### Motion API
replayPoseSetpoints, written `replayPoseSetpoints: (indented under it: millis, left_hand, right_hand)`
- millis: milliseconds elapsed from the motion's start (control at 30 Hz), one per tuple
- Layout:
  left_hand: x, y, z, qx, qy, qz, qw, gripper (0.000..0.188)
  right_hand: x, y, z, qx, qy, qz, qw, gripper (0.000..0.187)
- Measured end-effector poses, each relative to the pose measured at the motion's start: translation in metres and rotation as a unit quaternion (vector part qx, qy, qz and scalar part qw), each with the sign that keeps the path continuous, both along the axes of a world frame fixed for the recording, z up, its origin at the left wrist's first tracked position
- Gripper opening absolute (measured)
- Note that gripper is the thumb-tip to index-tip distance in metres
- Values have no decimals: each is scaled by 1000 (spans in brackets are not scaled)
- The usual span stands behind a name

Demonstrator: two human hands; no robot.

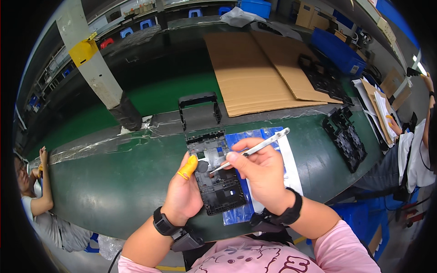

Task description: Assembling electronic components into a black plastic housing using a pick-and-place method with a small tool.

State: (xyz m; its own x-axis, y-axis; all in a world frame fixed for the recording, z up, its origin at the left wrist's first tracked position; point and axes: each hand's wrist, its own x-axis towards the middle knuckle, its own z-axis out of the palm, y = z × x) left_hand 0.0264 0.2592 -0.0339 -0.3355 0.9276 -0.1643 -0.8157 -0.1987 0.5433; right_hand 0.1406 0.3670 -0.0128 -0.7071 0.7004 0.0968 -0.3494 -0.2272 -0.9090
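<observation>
1 pink shirt (pixel 246 258), R fingers (pixel 240 161) pinching 1 pr tweezers (pixel 268 140), L fingers (pixel 188 167) gripping 1 blk housing (pixel 219 187).

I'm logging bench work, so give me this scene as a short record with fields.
Left hand: the hand holds the black housing by its left edge; yellow cover on the thumb
Right hand: the hand grips tweezers, tip over the housing; contact unclear
Beside housing, right: blue sheet
Beyond housing: black frame, standing
Farther right: cardboard, black parts
Surface: green table
Others: one person at left, another at right
</observation>
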Motion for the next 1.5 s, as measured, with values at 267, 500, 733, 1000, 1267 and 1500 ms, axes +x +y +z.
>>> replayPoseSetpoints:
  millis: [267,500,733,1000,1267,1500]
  left_hand:
    - [1,1,-2,-24,23,20,999,36]
    - [1,1,-2,-34,25,21,999,38]
    - [2,1,-2,-44,26,28,998,37]
    - [1,0,0,-25,-2,22,999,33]
    - [1,0,-1,-23,7,18,1000,34]
    - [0,-2,-1,-23,15,29,999,34]
  right_hand:
    - [-5,-6,-27,-38,11,-12,999,17]
    - [-6,-10,-24,-45,-6,-18,999,19]
    - [-8,-10,-23,-34,-14,-25,999,19]
    - [-7,-10,-25,-36,-6,-21,999,19]
    - [-6,-10,-25,-28,-11,-12,999,20]
    - [-8,-13,-22,-28,-26,-10,999,20]
